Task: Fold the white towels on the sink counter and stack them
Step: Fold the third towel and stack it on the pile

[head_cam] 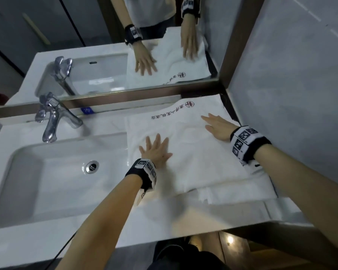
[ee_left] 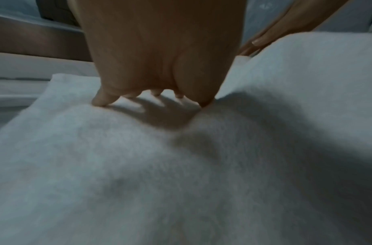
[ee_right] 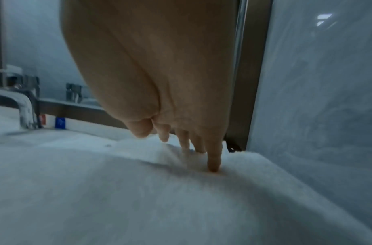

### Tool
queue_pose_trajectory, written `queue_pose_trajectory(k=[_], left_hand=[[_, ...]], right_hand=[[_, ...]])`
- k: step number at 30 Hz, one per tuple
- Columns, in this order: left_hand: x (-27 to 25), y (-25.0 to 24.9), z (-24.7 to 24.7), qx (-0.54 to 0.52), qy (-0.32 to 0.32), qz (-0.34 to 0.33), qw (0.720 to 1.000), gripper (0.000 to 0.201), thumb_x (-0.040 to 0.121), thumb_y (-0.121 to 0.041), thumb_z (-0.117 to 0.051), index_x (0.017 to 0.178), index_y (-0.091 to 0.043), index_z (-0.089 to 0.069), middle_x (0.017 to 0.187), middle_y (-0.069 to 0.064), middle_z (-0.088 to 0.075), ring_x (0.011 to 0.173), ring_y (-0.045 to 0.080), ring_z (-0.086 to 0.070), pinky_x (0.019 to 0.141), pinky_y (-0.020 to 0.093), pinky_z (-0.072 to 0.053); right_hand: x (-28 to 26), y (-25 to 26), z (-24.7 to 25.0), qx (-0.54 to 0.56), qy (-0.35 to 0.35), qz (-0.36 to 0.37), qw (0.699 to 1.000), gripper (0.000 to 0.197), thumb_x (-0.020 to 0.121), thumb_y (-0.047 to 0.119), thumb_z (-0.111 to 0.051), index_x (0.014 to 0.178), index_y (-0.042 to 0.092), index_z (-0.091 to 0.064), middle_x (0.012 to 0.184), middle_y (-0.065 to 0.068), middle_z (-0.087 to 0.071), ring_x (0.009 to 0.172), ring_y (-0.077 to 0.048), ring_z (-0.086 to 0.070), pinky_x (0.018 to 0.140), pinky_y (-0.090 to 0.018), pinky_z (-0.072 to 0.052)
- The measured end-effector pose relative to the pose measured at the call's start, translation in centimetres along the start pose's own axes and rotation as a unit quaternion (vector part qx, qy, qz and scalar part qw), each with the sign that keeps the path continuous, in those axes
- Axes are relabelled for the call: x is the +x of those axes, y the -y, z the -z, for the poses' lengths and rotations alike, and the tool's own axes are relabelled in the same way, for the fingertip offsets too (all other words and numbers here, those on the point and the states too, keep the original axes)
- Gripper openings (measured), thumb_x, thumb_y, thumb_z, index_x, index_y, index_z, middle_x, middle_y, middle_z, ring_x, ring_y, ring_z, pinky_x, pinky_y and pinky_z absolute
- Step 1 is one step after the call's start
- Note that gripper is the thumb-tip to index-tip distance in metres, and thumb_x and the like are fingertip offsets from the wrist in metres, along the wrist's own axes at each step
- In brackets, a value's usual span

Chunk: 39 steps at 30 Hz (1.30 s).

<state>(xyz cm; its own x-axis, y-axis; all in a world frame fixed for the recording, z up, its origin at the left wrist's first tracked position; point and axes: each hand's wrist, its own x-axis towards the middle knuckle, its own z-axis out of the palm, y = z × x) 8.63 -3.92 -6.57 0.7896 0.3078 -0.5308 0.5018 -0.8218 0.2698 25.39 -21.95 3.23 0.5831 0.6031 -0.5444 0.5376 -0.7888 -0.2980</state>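
Note:
A white towel (head_cam: 189, 145) with dark printed lettering lies spread on the counter right of the basin. Beneath it another white towel (head_cam: 236, 193) shows at the front edge. My left hand (head_cam: 156, 148) lies flat with fingers spread on the towel's left part, pressing it; the left wrist view shows its fingers (ee_left: 101, 99) on the towel (ee_left: 180, 182). My right hand (head_cam: 217, 125) rests flat on the towel's right part near the wall. From the right wrist its fingertips (ee_right: 213, 164) press into the towel (ee_right: 138, 199).
A white basin (head_cam: 47, 172) with a drain (head_cam: 92, 166) fills the counter's left. A chrome tap (head_cam: 55, 117) stands behind it. The mirror (head_cam: 105, 45) runs along the back. A grey wall (head_cam: 291, 94) closes the right side. The counter's front edge (head_cam: 183, 234) is near me.

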Motion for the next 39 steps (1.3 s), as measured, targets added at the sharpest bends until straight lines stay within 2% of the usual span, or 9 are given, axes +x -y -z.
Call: queue_pose_trajectory(k=[8,12,16,20,24,28,32,35,39], left_hand=[[4.7,2.0,4.4,0.048,0.014,0.006,0.999,0.110,0.070,-0.068,-0.062,0.149,-0.032,0.005,0.159,-0.006,0.017,0.144,0.037,0.021,0.110,0.069,0.002],[6.4,-0.2,5.4,-0.005,-0.085,-0.089,0.992,0.110,0.070,-0.069,-0.061,0.150,-0.022,-0.002,0.160,-0.003,0.000,0.148,0.026,0.009,0.115,0.062,-0.004],[7.0,-2.9,4.4,-0.040,-0.009,-0.203,0.978,0.096,0.079,-0.062,-0.057,0.145,-0.045,0.011,0.156,-0.015,0.021,0.145,0.028,0.020,0.112,0.067,-0.006],[7.2,-3.5,3.9,0.028,0.043,-0.199,0.979,0.097,0.076,-0.061,-0.061,0.137,-0.059,0.015,0.149,-0.015,0.038,0.139,0.048,0.022,0.107,0.072,0.000],[7.3,-3.4,5.3,0.021,0.065,-0.200,0.977,0.103,0.068,-0.062,-0.069,0.135,-0.064,0.009,0.151,-0.012,0.035,0.139,0.049,0.021,0.104,0.073,-0.006],[6.7,-3.4,5.6,-0.087,-0.031,-0.235,0.968,0.079,0.087,-0.059,-0.049,0.147,-0.044,0.001,0.158,-0.016,0.014,0.147,0.028,0.012,0.113,0.064,-0.012],[7.3,-5.4,5.3,-0.064,-0.073,-0.206,0.974,0.062,0.100,-0.041,-0.029,0.151,-0.017,-0.004,0.161,-0.004,0.006,0.148,0.015,0.005,0.118,0.050,-0.013],[8.3,-6.7,6.2,-0.026,-0.045,-0.186,0.981,0.076,0.097,-0.044,-0.039,0.151,-0.013,0.004,0.160,0.000,0.014,0.148,0.017,0.011,0.120,0.049,-0.007],[9.3,-7.6,7.8,0.063,0.013,-0.155,0.986,0.114,0.077,-0.067,-0.056,0.149,-0.015,0.016,0.156,-0.005,0.026,0.146,0.019,0.020,0.119,0.050,0.003]], right_hand=[[5.3,0.1,2.0,-0.068,0.053,-0.109,0.990,0.088,0.088,0.051,-0.053,0.150,0.034,0.008,0.159,-0.002,0.018,0.147,-0.032,0.005,0.117,-0.053,-0.010],[6.6,1.1,3.2,-0.116,0.016,-0.079,0.990,0.074,0.088,0.066,-0.037,0.150,0.037,-0.008,0.161,0.001,0.002,0.147,-0.028,-0.006,0.113,-0.055,-0.012],[7.7,0.5,2.5,-0.065,0.045,-0.057,0.995,0.056,0.100,0.045,-0.025,0.150,0.038,-0.002,0.159,0.009,0.015,0.148,-0.024,0.010,0.116,-0.057,-0.010],[8.2,-1.2,1.8,-0.055,0.038,-0.047,0.997,0.078,0.093,0.051,-0.044,0.149,0.037,0.008,0.156,0.011,0.025,0.147,-0.025,0.015,0.113,-0.061,-0.014],[8.6,-1.1,2.2,-0.026,0.039,-0.048,0.998,0.093,0.085,0.057,-0.055,0.149,0.036,0.010,0.156,0.006,0.026,0.146,-0.028,0.018,0.115,-0.057,-0.006],[7.8,-1.3,2.3,0.022,0.000,-0.034,0.999,0.083,0.090,0.051,-0.052,0.150,0.033,0.003,0.159,0.005,0.017,0.147,-0.027,0.013,0.119,-0.051,-0.006],[5.8,-1.5,1.0,-0.006,-0.061,-0.032,0.998,0.066,0.096,0.033,-0.047,0.151,0.022,-0.013,0.161,-0.002,0.006,0.148,-0.023,0.005,0.120,-0.041,-0.012],[3.3,-0.8,-0.6,-0.031,-0.089,0.024,0.995,0.069,0.090,0.039,-0.056,0.149,0.027,-0.021,0.161,-0.001,0.002,0.148,-0.023,0.004,0.119,-0.040,-0.015],[0.7,-0.4,-1.9,-0.058,0.066,0.016,0.996,0.074,0.089,0.059,-0.045,0.150,0.036,-0.010,0.161,0.003,0.010,0.148,-0.023,0.008,0.118,-0.053,-0.010]])
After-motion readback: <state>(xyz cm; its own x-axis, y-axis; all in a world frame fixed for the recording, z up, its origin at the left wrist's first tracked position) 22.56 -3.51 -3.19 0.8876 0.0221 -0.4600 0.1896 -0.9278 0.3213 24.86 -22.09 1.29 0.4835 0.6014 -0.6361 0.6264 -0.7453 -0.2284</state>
